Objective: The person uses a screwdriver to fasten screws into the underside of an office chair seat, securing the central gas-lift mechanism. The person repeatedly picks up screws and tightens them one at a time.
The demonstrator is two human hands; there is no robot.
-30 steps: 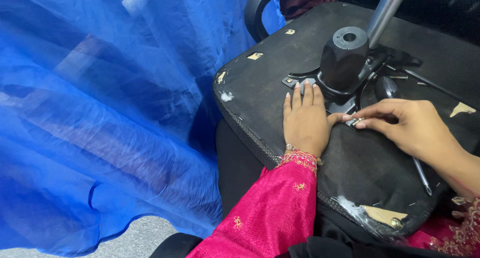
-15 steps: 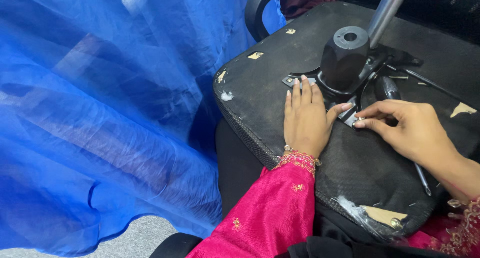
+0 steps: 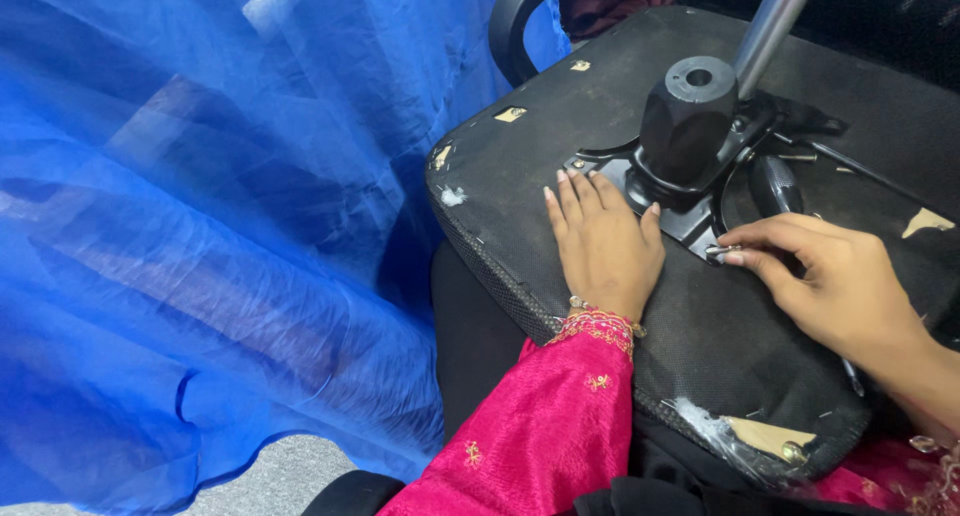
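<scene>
- Chair seat [image 3: 600, 116], black and overturned, lies with its underside up; all positions below are given relative to the black mechanism housing [image 3: 690, 126] bolted at the seat's centre.
- Left hand [image 3: 603, 246]: flat, palm down, fingers extended and close together; it presses on the seat underside just to the near-left of the housing, fingertips touching the edge of the metal base plate [image 3: 640, 186]; it grips nothing.
- Right hand [image 3: 840, 281]: near-right of the housing; thumb and forefinger pinched on a small silvery fastener [image 3: 722, 249] at the near corner of the base plate; the remaining fingers are curled; whether the part is a screw or a bolt cannot be told.
- Metal column [image 3: 770, 21] rises from the far-right of the housing; a black lever handle [image 3: 775, 184] lies just to the right of it.
- Blue sheer fabric [image 3: 200, 226] hangs well to the left of the housing, beyond the seat edge.
- Step in hand, as judged: fingertip work on the fastener at the plate corner while the left hand steadies the seat; whether it is being seated or withdrawn cannot be told.
- Next move, as judged, calls for a fine pinch kept square to the plate hole; steady downward pressure from the left hand; care that the small part does not slip onto the seat fabric.
</scene>
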